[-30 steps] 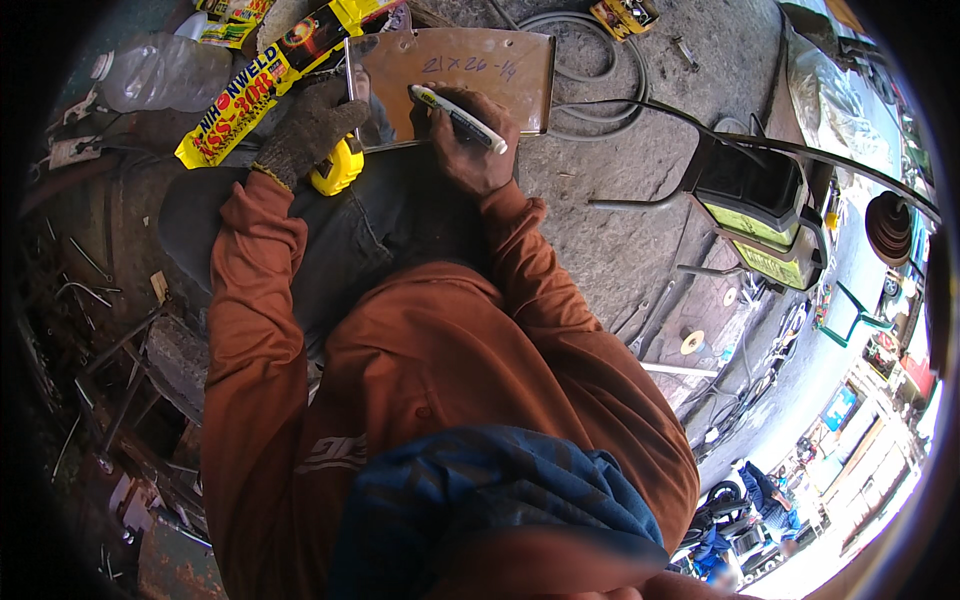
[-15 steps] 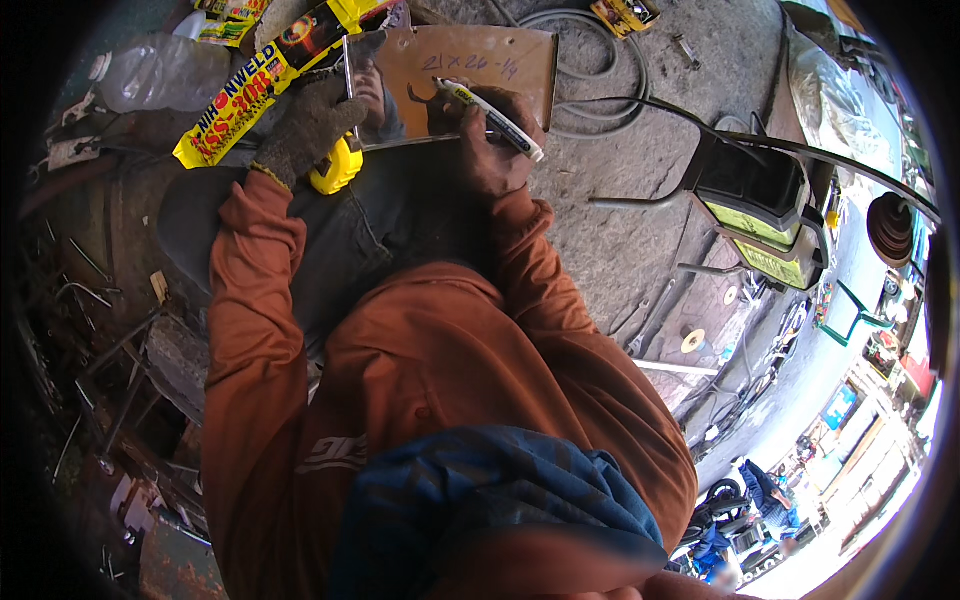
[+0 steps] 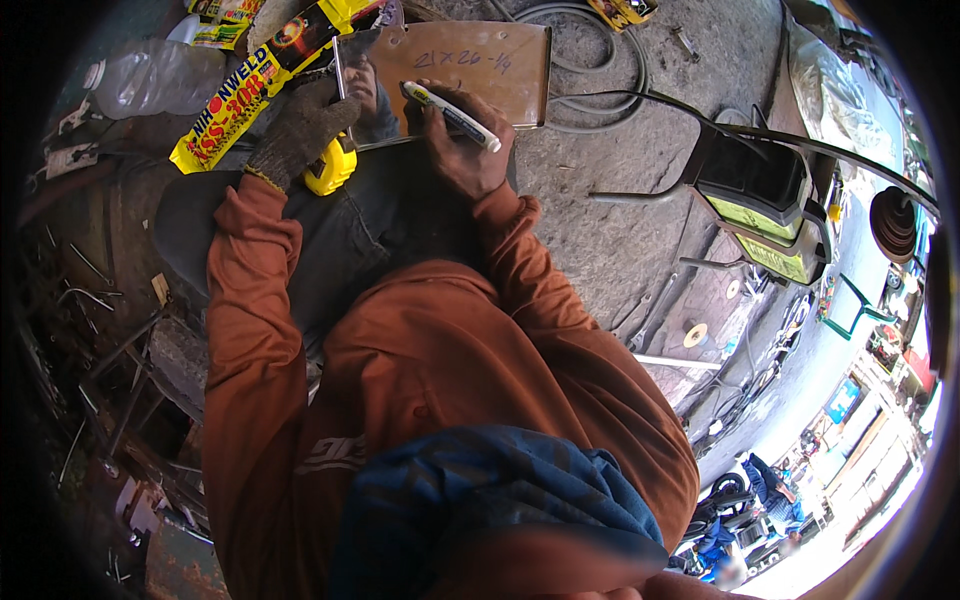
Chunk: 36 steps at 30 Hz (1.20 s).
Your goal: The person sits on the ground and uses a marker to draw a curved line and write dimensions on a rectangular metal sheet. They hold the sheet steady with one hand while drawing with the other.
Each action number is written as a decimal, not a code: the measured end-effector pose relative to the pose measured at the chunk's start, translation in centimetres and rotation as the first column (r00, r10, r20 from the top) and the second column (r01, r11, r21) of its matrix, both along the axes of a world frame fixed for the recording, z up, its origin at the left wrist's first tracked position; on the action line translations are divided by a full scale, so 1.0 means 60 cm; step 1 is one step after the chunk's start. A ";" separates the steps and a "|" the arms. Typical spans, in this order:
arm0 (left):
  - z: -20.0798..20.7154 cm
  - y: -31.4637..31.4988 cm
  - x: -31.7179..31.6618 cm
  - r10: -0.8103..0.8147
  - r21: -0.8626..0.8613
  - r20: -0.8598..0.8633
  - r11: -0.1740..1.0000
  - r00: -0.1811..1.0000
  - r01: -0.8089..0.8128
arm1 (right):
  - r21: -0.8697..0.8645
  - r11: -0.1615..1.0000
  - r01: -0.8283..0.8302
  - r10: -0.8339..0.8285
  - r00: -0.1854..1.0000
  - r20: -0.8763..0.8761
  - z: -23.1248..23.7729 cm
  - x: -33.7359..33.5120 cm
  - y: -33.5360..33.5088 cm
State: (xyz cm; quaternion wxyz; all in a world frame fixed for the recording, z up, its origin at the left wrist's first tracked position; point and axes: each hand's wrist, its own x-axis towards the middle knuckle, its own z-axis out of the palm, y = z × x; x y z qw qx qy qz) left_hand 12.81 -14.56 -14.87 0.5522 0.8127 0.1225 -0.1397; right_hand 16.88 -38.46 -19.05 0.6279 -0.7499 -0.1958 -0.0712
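Note:
A shiny metal sheet (image 3: 510, 75), with handwriting near its top, lies in front of me over my lap. My right hand (image 3: 467, 155) is bare and closed around a white marker pen (image 3: 455, 115). The pen's dark tip points up and left, over the sheet's lower middle. At the sheet's left edge is my left hand (image 3: 298, 130), in a dark knit glove. Its fingers are closed around a yellow tape measure (image 3: 332, 168), with the thumb against the sheet's edge. The sheet mirrors part of a person and the writing hand.
Left of the sheet lies a yellow welding-rod packet (image 3: 235, 110), near a clear plastic bottle (image 3: 160, 80). Coiled grey cable (image 3: 640, 75) rests on the concrete beyond. At right stands a black-and-green machine (image 3: 755, 190) with a cable. Scrap metal (image 3: 110, 350) clutters the left side.
My right hand and the marker have moved left and slightly down across the sheet. The sheet, my left hand and the tape measure have shifted slightly left.

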 end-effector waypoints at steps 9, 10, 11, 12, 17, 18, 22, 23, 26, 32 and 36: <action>0.003 0.002 0.003 0.005 0.042 -0.015 0.999 1.000 -0.004 | 0.101 0.994 -0.048 0.059 0.992 -0.114 0.010 -0.001 0.007; 0.004 0.001 0.003 0.002 0.059 -0.017 0.998 1.000 -0.001 | 0.108 0.993 -0.051 0.063 0.992 -0.109 0.010 0.000 0.007; 0.004 0.001 0.003 0.005 0.051 -0.021 0.999 1.000 -0.004 | 0.114 0.992 -0.058 0.070 0.992 -0.106 0.011 -0.001 0.006; 0.004 0.001 0.001 0.008 0.043 -0.025 0.999 1.000 -0.007 | 0.094 0.995 -0.044 0.052 0.996 -0.077 0.011 0.000 0.007; -0.004 0.004 0.000 0.007 0.018 -0.028 1.000 1.000 -0.006 | 0.083 0.996 -0.039 0.047 0.995 -0.091 0.018 0.000 0.003; -0.006 0.006 0.002 -0.010 0.028 -0.034 1.000 0.999 0.011 | 0.059 0.998 -0.026 0.030 0.997 -0.074 0.020 0.000 0.001; -0.010 0.009 0.004 -0.024 0.048 -0.008 0.999 1.000 0.024 | 0.049 0.999 0.009 -0.007 0.999 -0.050 0.023 0.001 -0.006; -0.010 0.008 0.003 -0.021 0.052 0.011 0.998 1.000 0.020 | 0.056 0.998 0.014 -0.010 0.998 -0.061 0.022 0.001 -0.007; -0.010 0.003 0.001 -0.009 0.051 0.054 0.999 0.999 0.007 | 0.014 0.999 0.041 -0.040 0.997 -0.071 0.016 0.000 -0.014; -0.012 0.012 0.002 -0.010 0.017 -0.040 1.000 0.999 0.010 | 0.104 0.993 0.058 -0.037 0.980 -0.196 0.007 0.001 -0.026; -0.022 0.015 0.000 -0.006 0.009 -0.020 1.000 1.000 0.006 | 0.093 0.994 0.057 -0.035 0.975 -0.221 0.019 -0.003 -0.038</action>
